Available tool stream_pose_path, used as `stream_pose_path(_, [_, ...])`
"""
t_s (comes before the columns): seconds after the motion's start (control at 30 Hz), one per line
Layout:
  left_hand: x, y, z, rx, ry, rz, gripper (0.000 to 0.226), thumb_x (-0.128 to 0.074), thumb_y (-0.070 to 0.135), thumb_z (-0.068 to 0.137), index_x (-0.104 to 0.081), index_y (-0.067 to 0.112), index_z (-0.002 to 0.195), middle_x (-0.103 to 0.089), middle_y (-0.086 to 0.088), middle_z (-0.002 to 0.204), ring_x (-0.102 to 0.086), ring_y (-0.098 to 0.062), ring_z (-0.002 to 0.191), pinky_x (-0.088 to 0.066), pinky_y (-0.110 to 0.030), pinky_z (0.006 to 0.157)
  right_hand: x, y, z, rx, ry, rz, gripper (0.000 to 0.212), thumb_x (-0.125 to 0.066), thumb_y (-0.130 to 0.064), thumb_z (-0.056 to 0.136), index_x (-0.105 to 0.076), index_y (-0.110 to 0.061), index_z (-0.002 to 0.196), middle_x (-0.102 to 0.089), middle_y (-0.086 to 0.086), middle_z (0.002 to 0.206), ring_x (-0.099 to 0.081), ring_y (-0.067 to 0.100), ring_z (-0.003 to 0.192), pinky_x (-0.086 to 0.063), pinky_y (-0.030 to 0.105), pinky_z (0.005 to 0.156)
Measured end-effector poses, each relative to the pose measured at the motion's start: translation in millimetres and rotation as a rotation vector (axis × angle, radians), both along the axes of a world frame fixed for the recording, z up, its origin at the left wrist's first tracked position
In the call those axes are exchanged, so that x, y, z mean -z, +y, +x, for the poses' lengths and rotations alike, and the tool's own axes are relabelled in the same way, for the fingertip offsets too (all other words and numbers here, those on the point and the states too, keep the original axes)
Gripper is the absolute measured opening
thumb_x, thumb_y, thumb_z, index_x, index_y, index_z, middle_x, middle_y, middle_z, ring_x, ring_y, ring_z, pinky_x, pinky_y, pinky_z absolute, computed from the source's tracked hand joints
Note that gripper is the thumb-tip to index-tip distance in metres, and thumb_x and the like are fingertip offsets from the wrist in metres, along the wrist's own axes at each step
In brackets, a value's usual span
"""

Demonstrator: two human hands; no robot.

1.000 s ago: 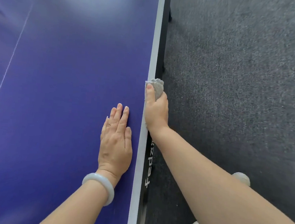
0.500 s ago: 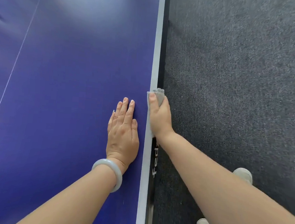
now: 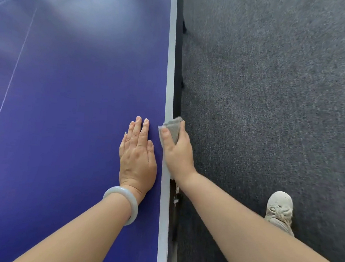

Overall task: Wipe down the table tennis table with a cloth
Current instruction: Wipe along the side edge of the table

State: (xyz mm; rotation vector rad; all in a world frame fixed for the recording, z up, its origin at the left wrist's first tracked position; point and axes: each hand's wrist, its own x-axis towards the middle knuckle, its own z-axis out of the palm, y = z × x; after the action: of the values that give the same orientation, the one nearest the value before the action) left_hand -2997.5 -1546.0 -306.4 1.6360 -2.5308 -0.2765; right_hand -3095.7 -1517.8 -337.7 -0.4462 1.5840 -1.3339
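Two grips: right grip (image 3: 178,153) clutches cloth (image 3: 173,127), left grip (image 3: 137,159) flat.

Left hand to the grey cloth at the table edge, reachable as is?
Probably yes. The left hand lies flat on the blue table top beside the grey folded cloth, nothing between them. The right hand grips the cloth, leaving only its far end free.

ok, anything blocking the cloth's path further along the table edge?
Nothing visible. The right hand grips the cloth on the white edge strip, which runs bare to the top of the frame. The left hand lies flat on the blue surface beside it, off the strip.
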Motion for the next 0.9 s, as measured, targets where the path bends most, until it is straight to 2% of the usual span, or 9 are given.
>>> stream_pose_path(0.13, [0,0,0,-0.01,0.004,-0.006,0.051,-0.034,0.011,0.104,-0.024,0.014,0.154,-0.017,0.0,0.163,-0.009,-0.014,0.151,-0.008,-0.038,0.124,-4,33,15,-0.001,0.022,-0.09,0.073,-0.054,-0.042,0.098,-0.022,-0.015,0.157,-0.03,0.002,0.159,-0.027,0.012,0.147,-0.025,0.039,0.121])
stream_pose_path(0.27, [1,0,-1,-0.01,0.008,-0.005,0.051,-0.034,0.01,0.104,-0.025,0.014,0.154,-0.017,0.0,0.163,-0.009,-0.015,0.151,-0.007,-0.037,0.123,-2,95,49,-0.046,-0.017,-0.096,0.078,-0.047,-0.055,0.091,-0.018,-0.026,0.158,-0.021,-0.012,0.161,-0.018,0.0,0.148,-0.021,0.036,0.123])
stream_pose_path(0.43, [1,-1,1,-0.009,0.073,0.002,0.051,-0.037,0.009,0.103,-0.029,0.015,0.153,-0.02,0.0,0.162,-0.011,-0.014,0.151,-0.008,-0.037,0.123,-4,43,34,-0.026,-0.036,0.092,0.08,-0.047,-0.058,0.094,-0.017,-0.02,0.158,-0.036,0.009,0.148,-0.039,0.024,0.138,-0.03,0.037,0.116])
stream_pose_path(0.53, [1,-3,3,-0.01,0.135,0.026,0.05,-0.041,0.013,0.103,-0.032,0.017,0.152,-0.022,0.002,0.161,-0.013,-0.012,0.15,-0.011,-0.038,0.123,4,31,26,-0.045,-0.012,0.064,0.08,-0.047,-0.058,0.094,-0.018,-0.017,0.156,-0.037,0.013,0.145,-0.041,0.029,0.134,-0.033,0.043,0.114])
stream_pose_path(0.6, [-2,-4,5,-0.022,0.223,0.078,0.049,-0.046,0.012,0.102,-0.038,0.018,0.15,-0.026,0.004,0.16,-0.016,-0.01,0.149,-0.014,-0.037,0.123,7,34,26,-0.08,-0.026,0.058,0.081,-0.045,-0.061,0.094,-0.018,-0.017,0.156,-0.036,0.013,0.144,-0.042,0.03,0.133,-0.034,0.046,0.113])
stream_pose_path(0.7, [-14,-1,10,-0.152,0.527,0.276,0.047,-0.048,0.002,0.099,-0.051,0.023,0.141,-0.037,0.013,0.154,-0.024,0.001,0.145,-0.022,-0.03,0.121,6,34,22,-0.109,-0.032,0.055,0.078,-0.044,-0.061,0.095,-0.02,-0.016,0.154,-0.037,0.014,0.141,-0.045,0.032,0.128,-0.037,0.046,0.111])
stream_pose_path(0.73, [-18,6,12,-0.177,0.57,0.304,0.047,-0.047,0.001,0.099,-0.053,0.025,0.139,-0.04,0.014,0.152,-0.027,0.002,0.143,-0.024,-0.028,0.12,5,33,20,-0.12,-0.029,0.049,0.077,-0.044,-0.06,0.095,-0.02,-0.016,0.154,-0.037,0.014,0.14,-0.045,0.032,0.127,-0.037,0.045,0.11])
stream_pose_path(0.8, [-24,33,20,-0.123,0.473,0.287,0.048,-0.047,0.0,0.099,-0.052,0.025,0.139,-0.041,0.013,0.151,-0.029,0.001,0.142,-0.026,-0.027,0.119,5,34,17,-0.13,-0.028,0.044,0.076,-0.045,-0.059,0.096,-0.021,-0.016,0.153,-0.037,0.014,0.139,-0.046,0.032,0.126,-0.038,0.044,0.108])
stream_pose_path(0.9, [-23,83,50,0.051,0.231,0.181,0.051,-0.049,0.003,0.099,-0.044,0.021,0.146,-0.032,0.01,0.156,-0.021,-0.002,0.146,-0.019,-0.026,0.121,4,34,16,-0.128,-0.028,0.045,0.075,-0.045,-0.058,0.097,-0.021,-0.015,0.154,-0.037,0.015,0.141,-0.045,0.032,0.128,-0.038,0.041,0.107])
